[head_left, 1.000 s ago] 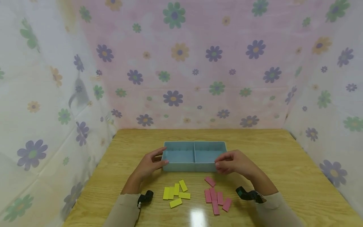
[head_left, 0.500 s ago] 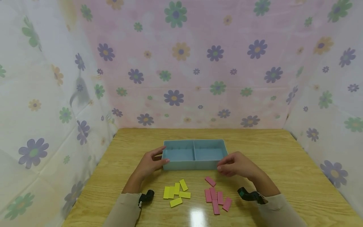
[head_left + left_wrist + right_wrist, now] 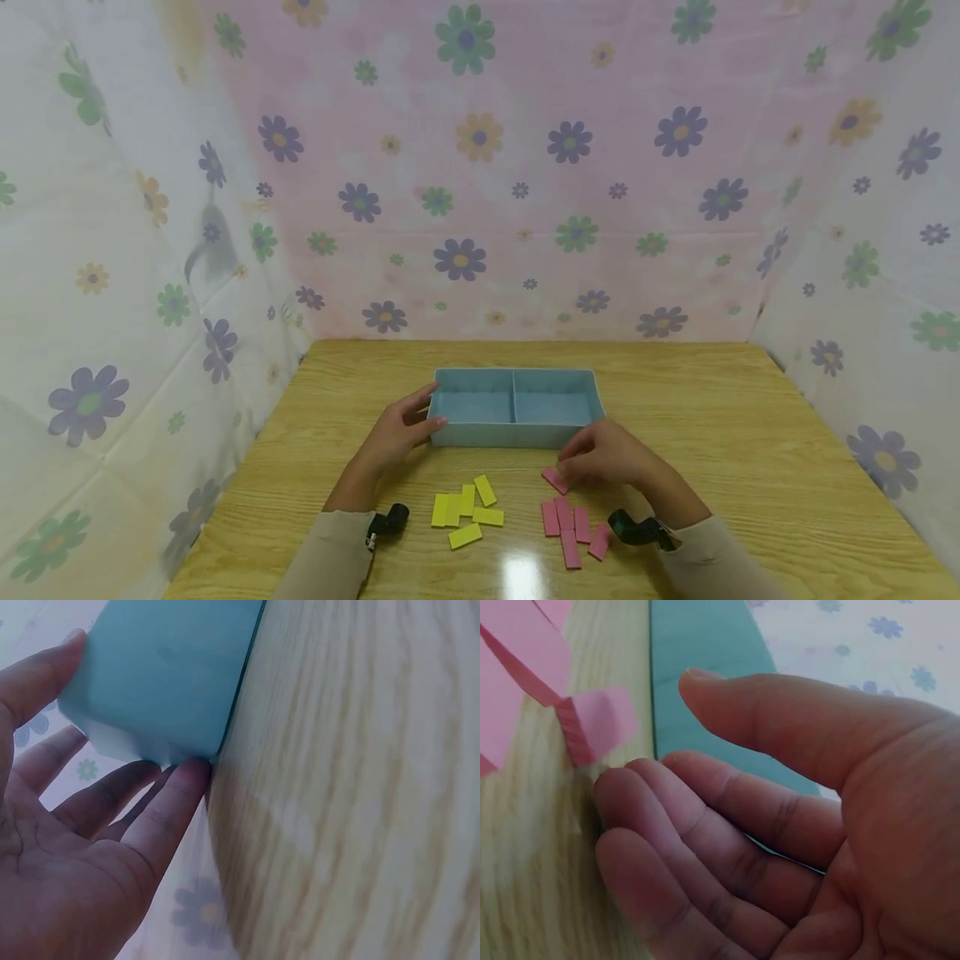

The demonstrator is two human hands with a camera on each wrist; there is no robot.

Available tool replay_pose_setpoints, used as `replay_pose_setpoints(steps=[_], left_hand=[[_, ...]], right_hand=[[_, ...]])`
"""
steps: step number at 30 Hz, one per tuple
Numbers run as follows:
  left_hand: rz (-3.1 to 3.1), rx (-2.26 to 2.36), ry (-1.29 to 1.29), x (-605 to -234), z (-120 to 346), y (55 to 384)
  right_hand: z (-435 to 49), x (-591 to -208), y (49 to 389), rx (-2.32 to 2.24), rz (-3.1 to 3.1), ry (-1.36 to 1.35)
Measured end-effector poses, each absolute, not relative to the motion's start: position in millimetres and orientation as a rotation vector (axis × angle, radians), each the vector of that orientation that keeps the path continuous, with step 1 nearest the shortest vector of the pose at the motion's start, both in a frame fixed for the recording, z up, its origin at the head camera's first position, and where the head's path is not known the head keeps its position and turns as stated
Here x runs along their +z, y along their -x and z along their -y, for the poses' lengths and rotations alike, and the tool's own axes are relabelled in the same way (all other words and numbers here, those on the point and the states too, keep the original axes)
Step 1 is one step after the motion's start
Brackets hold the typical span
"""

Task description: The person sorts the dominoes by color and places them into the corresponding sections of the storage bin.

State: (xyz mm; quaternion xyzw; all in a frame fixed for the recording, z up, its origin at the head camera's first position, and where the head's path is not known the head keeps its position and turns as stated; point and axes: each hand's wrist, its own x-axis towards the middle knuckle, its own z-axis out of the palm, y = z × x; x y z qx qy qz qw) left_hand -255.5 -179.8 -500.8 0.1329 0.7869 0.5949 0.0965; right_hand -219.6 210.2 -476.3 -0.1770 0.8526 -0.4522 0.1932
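A light blue two-compartment box point(image 3: 487, 435) sits on the wooden table, both compartments bare inside. At its left end rests my left hand point(image 3: 393, 429); in the left wrist view, extended fingertips point(image 3: 191, 776) touch the end wall and the thumb lies at an edge. In front of the box's right half, my right hand point(image 3: 611, 454) reaches down to the nearest pink tile point(image 3: 553, 478), fingertips right at it. The right wrist view shows the thumb apart from loosely bent fingers, nothing between them, and that pink tile point(image 3: 600, 724) just beyond the fingertips.
More pink rectangular tiles point(image 3: 570, 547) lie loosely grouped nearer me on the right. Several yellow tiles point(image 3: 466, 536) lie to their left. Flower-patterned cloth point(image 3: 517, 167) encloses the table's back and sides. Each wrist carries a black camera point(image 3: 386, 521).
The box has shifted slightly away from me. My right hand has left its front right corner and come down toward me, to the nearest pink tile. My left hand stays at the box's end.
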Motion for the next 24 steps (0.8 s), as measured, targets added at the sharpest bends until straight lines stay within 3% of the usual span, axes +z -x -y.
replay_pose_setpoints(steps=[24], left_hand=[[-2.276,1.818,-0.308,-497.3,177.4,252.4]], right_hand=[[-192.2,-482.6,212.3,-1.158,-2.536,0.441]])
